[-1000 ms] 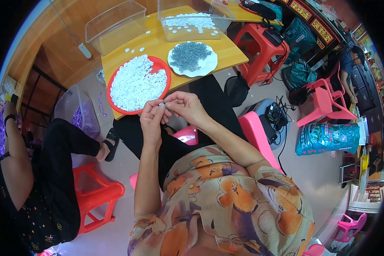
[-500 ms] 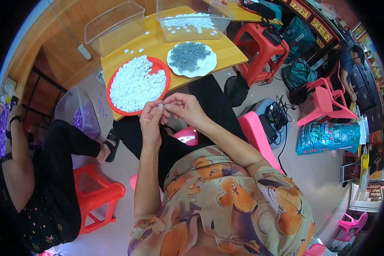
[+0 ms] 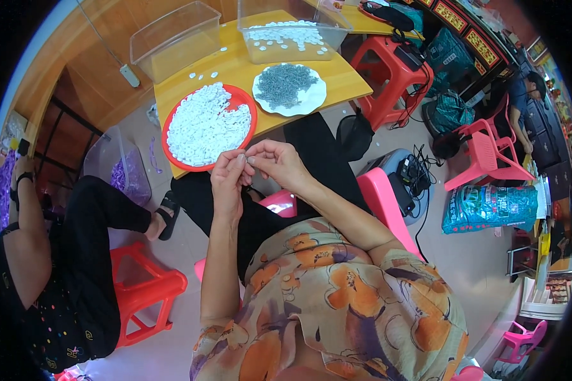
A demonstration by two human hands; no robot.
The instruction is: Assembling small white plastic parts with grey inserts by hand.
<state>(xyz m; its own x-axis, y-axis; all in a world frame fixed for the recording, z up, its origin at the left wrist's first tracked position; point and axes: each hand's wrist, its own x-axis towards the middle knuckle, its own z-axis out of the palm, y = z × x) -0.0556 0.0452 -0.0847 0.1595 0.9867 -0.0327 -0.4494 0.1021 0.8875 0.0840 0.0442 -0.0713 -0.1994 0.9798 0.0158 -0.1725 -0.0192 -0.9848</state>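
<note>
My left hand (image 3: pixel 229 178) and my right hand (image 3: pixel 275 162) meet fingertip to fingertip above my lap, just off the table's near edge. Both are closed in a pinch. Something tiny and pale sits between the fingertips, too small to name. Beyond my left hand lies a round red tray (image 3: pixel 253 124) heaped with small white plastic pieces (image 3: pixel 203 130). To its right, a white scalloped plate (image 3: pixel 316 96) carries a pile of small grey metal pins or screws (image 3: pixel 285 86).
On the yellow table (image 3: pixel 230 60) stand two clear plastic bins, one bare (image 3: pixel 178 41), one with white discs (image 3: pixel 292 35). A co-worker's leg (image 3: pixel 102 203) and a red stool (image 3: pixel 147 286) are at left. Right are another red stool (image 3: pixel 394 76), a pink chair (image 3: pixel 489 155) and a teal sack (image 3: pixel 489 208).
The whole view has shifted slightly, so the table and trays appear a little lower and further right. My hands keep the same pinch together.
</note>
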